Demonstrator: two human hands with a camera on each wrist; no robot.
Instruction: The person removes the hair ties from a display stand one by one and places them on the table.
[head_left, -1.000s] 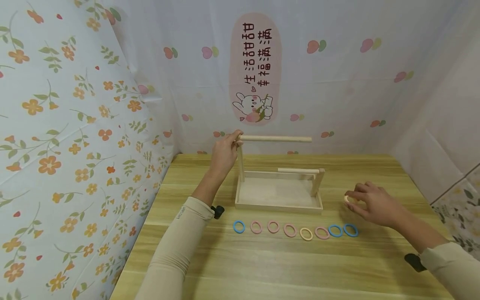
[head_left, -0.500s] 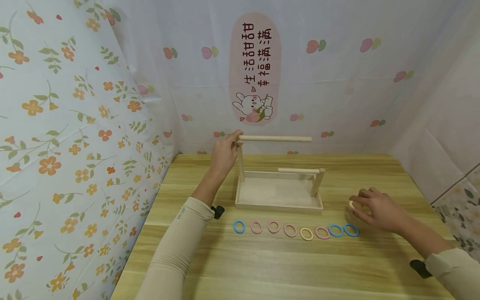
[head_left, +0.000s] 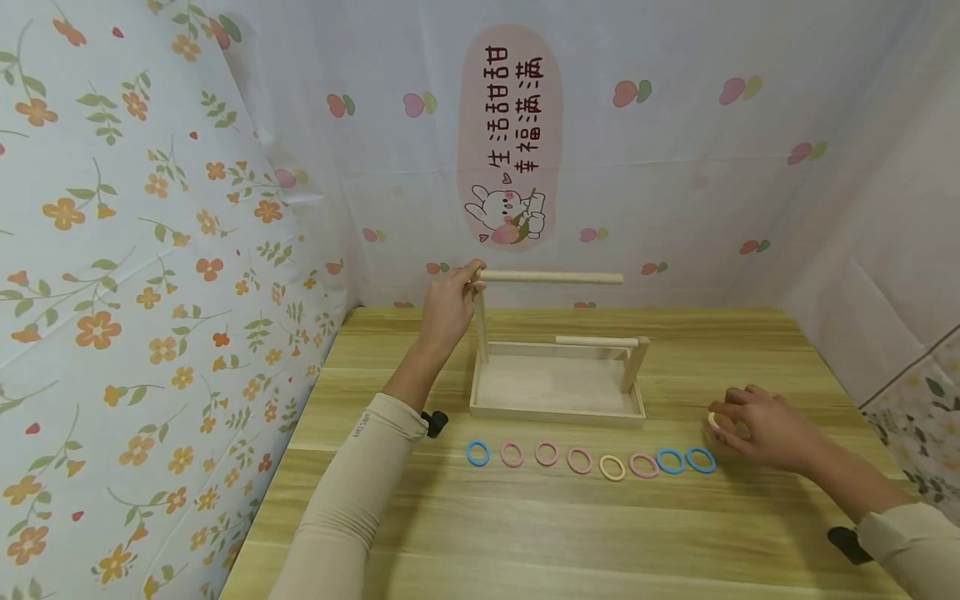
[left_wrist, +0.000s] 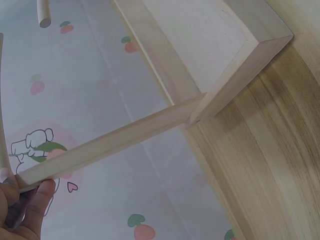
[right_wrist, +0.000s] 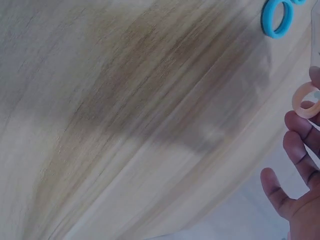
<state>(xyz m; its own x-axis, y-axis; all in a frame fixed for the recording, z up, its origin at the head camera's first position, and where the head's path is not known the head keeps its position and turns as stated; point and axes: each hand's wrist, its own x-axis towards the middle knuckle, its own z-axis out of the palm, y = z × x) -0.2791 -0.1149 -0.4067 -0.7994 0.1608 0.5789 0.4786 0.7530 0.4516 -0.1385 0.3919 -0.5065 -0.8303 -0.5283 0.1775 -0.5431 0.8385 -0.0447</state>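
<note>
My left hand [head_left: 447, 308] grips the top of the tall post [head_left: 482, 329] on a wooden rack, where a long rod [head_left: 555, 277] sticks out to the right. In the left wrist view, thumb and fingers pinch the end of that post [left_wrist: 115, 142]. Right of the rack, over the table, my right hand [head_left: 765, 429] pinches a pale yellow ring [right_wrist: 301, 101] between thumb and fingertips. Its other fingers are spread in the right wrist view. The rack's shallow tray [head_left: 558, 414] rests on the table, with a shorter rod [head_left: 596, 342] on a low post at its right end.
A row of rings lies before the tray: a blue ring [head_left: 477, 453] at the left, several pink rings [head_left: 580, 461], a yellow ring [head_left: 612, 468], and two blue rings [head_left: 701, 460] at the right. Patterned cloth [head_left: 675, 183] hangs behind the wooden table [head_left: 570, 542].
My right hand has drawn a little to the right and towards me, still pinching the yellow ring. The left hand, the rack and the row of rings stay in place.
</note>
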